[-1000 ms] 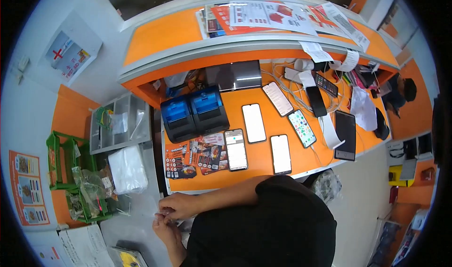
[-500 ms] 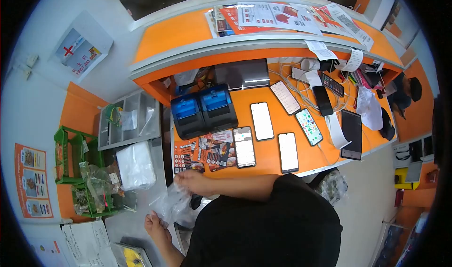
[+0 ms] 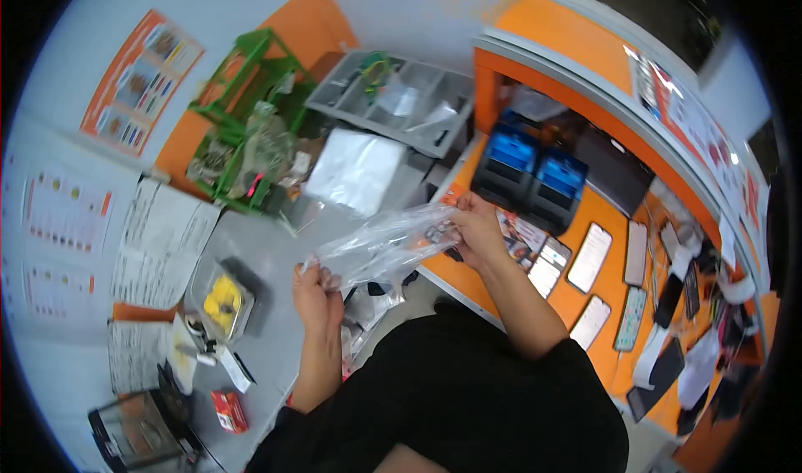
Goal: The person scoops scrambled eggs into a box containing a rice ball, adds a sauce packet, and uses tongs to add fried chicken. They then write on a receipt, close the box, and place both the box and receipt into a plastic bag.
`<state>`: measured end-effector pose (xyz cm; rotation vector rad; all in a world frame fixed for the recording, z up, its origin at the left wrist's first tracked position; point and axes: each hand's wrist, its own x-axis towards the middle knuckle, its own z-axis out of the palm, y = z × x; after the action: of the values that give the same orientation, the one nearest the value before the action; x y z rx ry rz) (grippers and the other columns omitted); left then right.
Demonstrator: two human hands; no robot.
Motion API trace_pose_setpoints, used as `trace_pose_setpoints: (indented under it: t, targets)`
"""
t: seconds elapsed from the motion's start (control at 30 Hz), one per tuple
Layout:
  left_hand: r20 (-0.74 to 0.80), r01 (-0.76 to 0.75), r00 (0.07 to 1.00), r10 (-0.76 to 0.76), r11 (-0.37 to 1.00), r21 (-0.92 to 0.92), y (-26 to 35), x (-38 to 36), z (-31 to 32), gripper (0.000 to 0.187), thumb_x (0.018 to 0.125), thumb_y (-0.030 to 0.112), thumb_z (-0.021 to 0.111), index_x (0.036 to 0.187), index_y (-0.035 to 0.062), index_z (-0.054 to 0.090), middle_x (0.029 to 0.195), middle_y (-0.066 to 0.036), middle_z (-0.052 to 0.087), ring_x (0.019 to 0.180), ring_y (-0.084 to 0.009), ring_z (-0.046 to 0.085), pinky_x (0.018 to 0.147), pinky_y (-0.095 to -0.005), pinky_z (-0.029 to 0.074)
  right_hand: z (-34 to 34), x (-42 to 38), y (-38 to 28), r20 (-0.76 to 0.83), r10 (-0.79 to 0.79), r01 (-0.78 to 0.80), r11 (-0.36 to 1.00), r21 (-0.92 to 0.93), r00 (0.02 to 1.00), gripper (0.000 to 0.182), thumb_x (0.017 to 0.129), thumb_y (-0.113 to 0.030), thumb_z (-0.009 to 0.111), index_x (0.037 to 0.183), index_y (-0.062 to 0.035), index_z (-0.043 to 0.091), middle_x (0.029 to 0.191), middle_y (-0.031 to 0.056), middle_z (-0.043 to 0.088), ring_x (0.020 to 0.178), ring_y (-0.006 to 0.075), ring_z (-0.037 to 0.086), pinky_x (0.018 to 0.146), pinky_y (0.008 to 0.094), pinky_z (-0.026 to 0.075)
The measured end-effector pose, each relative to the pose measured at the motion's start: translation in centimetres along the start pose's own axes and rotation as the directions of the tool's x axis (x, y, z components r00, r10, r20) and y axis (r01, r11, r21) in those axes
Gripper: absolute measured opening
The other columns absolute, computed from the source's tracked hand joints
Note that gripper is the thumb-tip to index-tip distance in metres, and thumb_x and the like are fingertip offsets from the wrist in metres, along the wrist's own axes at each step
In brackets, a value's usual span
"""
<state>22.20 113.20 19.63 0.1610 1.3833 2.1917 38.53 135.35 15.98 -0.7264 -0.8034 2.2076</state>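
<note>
A clear plastic bag [image 3: 380, 243] is stretched between my two hands, above the edge of the grey metal counter. My left hand [image 3: 316, 293] pinches its near-left end, fingers closed. At the other end my right hand [image 3: 478, 229] grips the bag, close to the orange desk [image 3: 468, 281]. Printed flyers [image 3: 520, 237] lie just past my right hand, partly hidden by it. Beyond the bag, a stack of white plastic bags [image 3: 357, 171] rests on the metal counter [image 3: 276, 247].
Behind the stack stand a grey compartment tray [image 3: 434, 143] and a green rack [image 3: 242, 89]. A container with yellow contents [image 3: 224, 302] and a red box [image 3: 229, 411] sit at left. On the desk are a black-and-blue twin device [image 3: 535, 168] and several phones [image 3: 590, 256].
My view has swung left toward the metal counter. Both hands have risen and spread apart, drawing the clear plastic bag out between them.
</note>
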Motion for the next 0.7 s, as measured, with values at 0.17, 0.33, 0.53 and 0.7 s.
trace_pose_setpoints:
  t: [0.17,0.33,0.53,0.7]
  targets:
    - [-0.263,0.232,0.935,-0.236,0.972,-0.045,2.1,-0.3,3.6,0.049,0.100,0.059,0.040,0.079,0.0149,0.043,0.067,0.003,0.042,0.055,-0.0115,0.037,0.050,-0.0295,0.031,3.7,-3.0,0.7,0.346,0.018,0.079,0.961,-0.264,0.938,0.054,0.079,0.009,0.067,0.123,-0.0077,0.040,0.091,0.0087,0.064,0.081,0.0140,0.063,0.069,0.0268,0.050]
    - [-0.104,0.434,0.874,-0.475,0.858,-0.273,2.3,-0.4,-2.4,0.060,0.095,0.071,0.032,0.068,0.0175,0.040,0.059,0.003,0.032,0.050,-0.0136,0.031,0.050,-0.0308,0.028,2.0,-2.9,4.0,0.362,0.088,0.124,0.844,-0.522,0.928,0.073,0.078,0.012,0.069,0.134,-0.0117,0.028,0.089,0.0086,0.065,0.083,0.0132,0.061,0.075,0.0252,0.047]
    - [-0.151,0.384,0.905,-0.398,0.916,-0.115,2.0,-2.7,-3.6,0.060,0.098,0.065,0.034,0.062,0.0175,0.032,0.056,0.002,0.029,0.049,-0.0137,0.025,0.050,-0.0309,0.025,1.9,-2.0,3.4,0.211,0.184,-0.047,0.850,-0.525,0.960,0.064,0.079,0.006,0.073,0.124,-0.0105,0.032,0.084,0.0119,0.066,0.061,0.0105,0.059,0.045,0.0245,0.041]
    - [-0.161,0.220,0.960,-0.228,0.973,-0.062,1.1,-1.9,-5.4,0.040,0.101,0.044,0.045,0.075,0.0128,0.044,0.066,0.000,0.040,0.057,-0.0146,0.039,0.055,-0.0315,0.036,1.2,-0.8,3.3,0.300,0.008,0.218,0.668,-0.711,0.954,0.065,0.077,0.008,0.073,0.123,-0.0106,0.031,0.085,0.0089,0.062,0.068,0.0144,0.061,0.055,0.0255,0.049]
